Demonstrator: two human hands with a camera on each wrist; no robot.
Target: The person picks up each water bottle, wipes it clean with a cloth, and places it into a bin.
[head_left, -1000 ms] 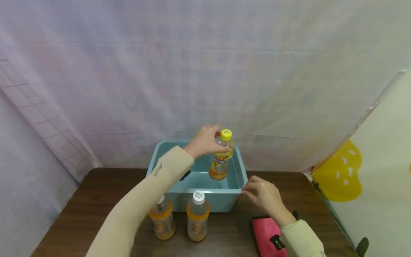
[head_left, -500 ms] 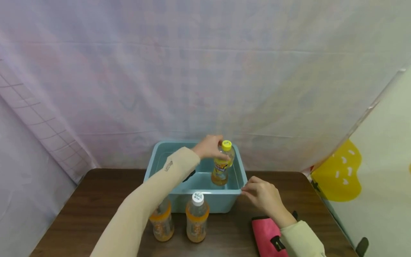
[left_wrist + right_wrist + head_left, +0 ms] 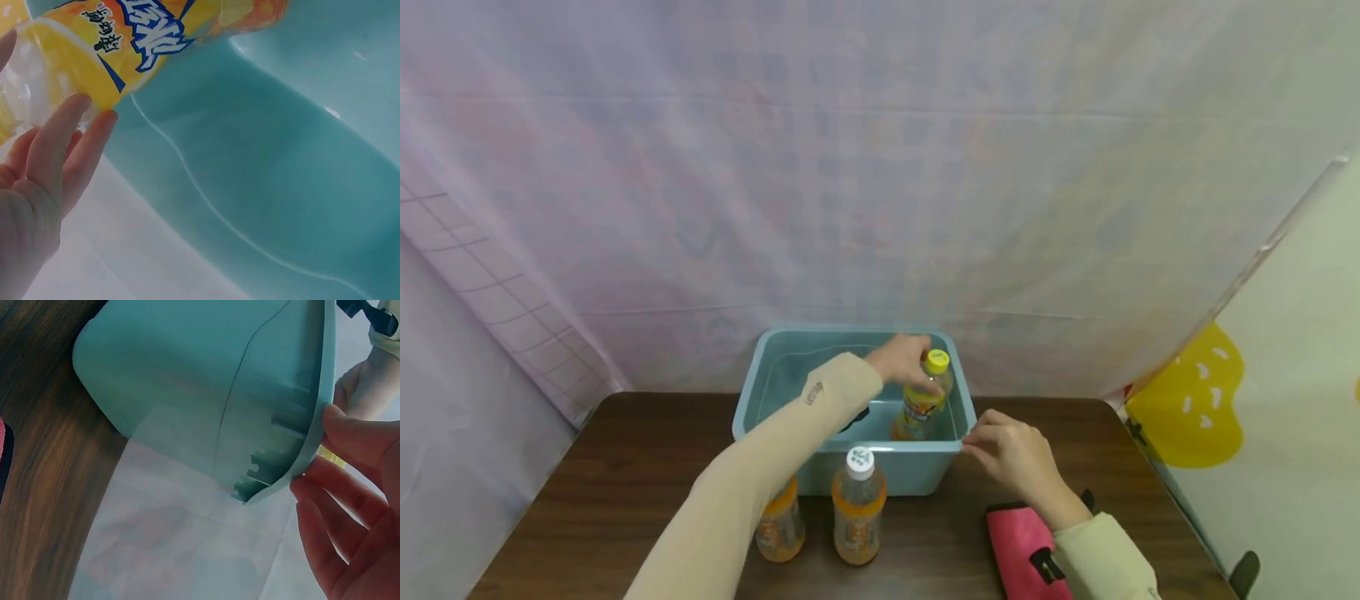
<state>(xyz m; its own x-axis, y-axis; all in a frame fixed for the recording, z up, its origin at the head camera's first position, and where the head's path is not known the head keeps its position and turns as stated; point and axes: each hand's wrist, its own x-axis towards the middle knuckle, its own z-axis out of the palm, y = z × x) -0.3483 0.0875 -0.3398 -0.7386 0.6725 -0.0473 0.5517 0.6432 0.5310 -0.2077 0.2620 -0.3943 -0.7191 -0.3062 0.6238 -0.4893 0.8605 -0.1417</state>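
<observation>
My left hand (image 3: 904, 363) grips the upper part of a drink bottle (image 3: 144, 31) with a yellow cap and a yellow label. In the head view the bottle stands nearly upright inside the blue plastic bin (image 3: 880, 447), near its right wall, its lower end partly behind the front rim. Thumb and fingers of my right hand (image 3: 1011, 450) pinch the bin's front right corner rim, also seen in the right wrist view. Two more bottles with orange bands stand before the bin: one with a white cap (image 3: 859, 521), the other (image 3: 780, 529) partly hidden by my left sleeve.
A pink pouch (image 3: 1026, 550) with black trim lies on the dark wooden table (image 3: 625, 467) beside my right forearm. Behind the bin hangs a pale curtain (image 3: 880, 167). A yellow shape (image 3: 1195, 408) marks the wall at right.
My left hand has lowered the yellow-capped bottle deeper into the bin and slightly to the right. The right hand stays at the rim.
</observation>
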